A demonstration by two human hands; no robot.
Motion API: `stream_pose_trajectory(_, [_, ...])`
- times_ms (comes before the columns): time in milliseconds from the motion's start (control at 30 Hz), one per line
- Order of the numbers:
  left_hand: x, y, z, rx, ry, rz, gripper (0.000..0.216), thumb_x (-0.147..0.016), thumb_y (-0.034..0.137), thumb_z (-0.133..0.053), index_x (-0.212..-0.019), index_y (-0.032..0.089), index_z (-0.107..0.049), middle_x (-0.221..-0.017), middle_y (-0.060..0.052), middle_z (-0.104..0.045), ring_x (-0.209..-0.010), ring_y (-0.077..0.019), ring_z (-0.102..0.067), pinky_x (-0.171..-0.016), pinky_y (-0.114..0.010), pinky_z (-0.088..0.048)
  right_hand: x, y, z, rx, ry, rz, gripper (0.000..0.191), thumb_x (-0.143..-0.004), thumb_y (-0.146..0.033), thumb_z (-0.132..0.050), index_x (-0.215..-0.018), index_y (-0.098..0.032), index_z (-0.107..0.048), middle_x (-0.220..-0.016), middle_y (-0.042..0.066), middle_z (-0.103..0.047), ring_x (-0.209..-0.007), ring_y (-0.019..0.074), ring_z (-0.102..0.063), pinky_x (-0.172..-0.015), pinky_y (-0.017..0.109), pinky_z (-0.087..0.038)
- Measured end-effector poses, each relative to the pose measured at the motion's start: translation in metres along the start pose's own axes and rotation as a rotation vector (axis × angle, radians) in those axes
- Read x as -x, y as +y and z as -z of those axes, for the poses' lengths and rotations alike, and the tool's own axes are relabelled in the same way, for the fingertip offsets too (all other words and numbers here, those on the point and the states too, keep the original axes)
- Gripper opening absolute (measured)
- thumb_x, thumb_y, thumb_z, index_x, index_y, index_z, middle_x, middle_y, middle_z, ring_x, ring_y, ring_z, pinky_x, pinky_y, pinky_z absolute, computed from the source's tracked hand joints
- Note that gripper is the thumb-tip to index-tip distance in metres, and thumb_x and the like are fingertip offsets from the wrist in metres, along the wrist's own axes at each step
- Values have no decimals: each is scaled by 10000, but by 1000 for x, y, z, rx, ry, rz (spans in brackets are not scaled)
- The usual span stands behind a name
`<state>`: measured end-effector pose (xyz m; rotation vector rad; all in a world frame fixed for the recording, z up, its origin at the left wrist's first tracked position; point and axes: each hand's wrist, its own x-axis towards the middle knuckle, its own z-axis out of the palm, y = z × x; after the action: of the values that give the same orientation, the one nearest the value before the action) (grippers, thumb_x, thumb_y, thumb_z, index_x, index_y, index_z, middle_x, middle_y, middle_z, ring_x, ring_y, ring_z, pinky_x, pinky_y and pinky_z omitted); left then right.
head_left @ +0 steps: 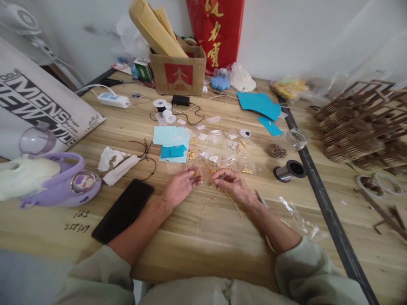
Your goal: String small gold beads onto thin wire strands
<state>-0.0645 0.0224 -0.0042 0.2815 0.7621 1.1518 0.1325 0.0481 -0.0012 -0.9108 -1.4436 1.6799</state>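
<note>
My left hand [181, 185] and my right hand [230, 183] meet over the middle of the wooden table [197, 241], fingertips almost touching. Both are pinched around small gold parts too small to name. Thin gold chains [222, 198] trail from my right hand toward me across the wood. Just beyond the fingers lie several small clear bags of gold and silver beads [216, 150]. Pale green sleeves cover both forearms.
A black phone [123, 210] lies left of my left arm, beside a purple toy-like device [60, 182]. Teal paper [171, 142], thread spools [165, 111], a wire spool [289, 170], a bead dish [277, 150], a cardboard box [178, 70] and wooden lattice pieces [359, 123] surround the area.
</note>
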Motion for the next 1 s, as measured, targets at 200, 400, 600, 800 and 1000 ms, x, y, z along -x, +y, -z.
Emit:
stream_pose_trajectory(200, [-1,0,1,-9,-17,-9,154,-767,55,-562,-885,92,-652,-766,-68,-689,-730,-155,-670,-670,-248,-525,-1,-2,-1,-76,-1,8,124,-735,-281,-746,-821,-200,-710,-679,-10,-653,-573,90,-561,-555,220,-483])
stream_pose_trajectory(400, [0,-1,0,-27,-22,0,139,-769,62,-568,-868,96,-658,-747,-69,-688,-730,-149,-666,-665,-234,-515,-2,2,0,-138,18,14,124,-737,-285,-747,-824,-205,-711,-693,-10,-652,-575,92,-560,-553,222,-475])
stream_pose_trajectory(600, [3,-2,-4,-88,-55,5,111,-756,77,-590,-842,104,-656,-747,-77,-697,-711,-143,-661,-669,-225,-506,-5,4,1,-171,50,45,151,-714,-284,-765,-832,-208,-709,-721,-11,-653,-582,91,-561,-545,218,-467])
stream_pose_trajectory(800, [5,-3,-5,-143,-100,-1,110,-749,104,-621,-855,106,-653,-770,-78,-699,-722,-143,-659,-671,-223,-495,-7,2,0,-179,76,40,192,-667,-310,-795,-800,-202,-709,-683,-20,-647,-559,85,-558,-544,216,-471])
stream_pose_trajectory(1000, [3,-7,-2,-165,-135,1,127,-749,137,-651,-871,102,-666,-805,-78,-702,-738,-151,-664,-684,-233,-494,-6,3,0,-120,105,50,223,-669,-362,-789,-786,-194,-698,-655,-18,-633,-536,93,-553,-536,226,-458])
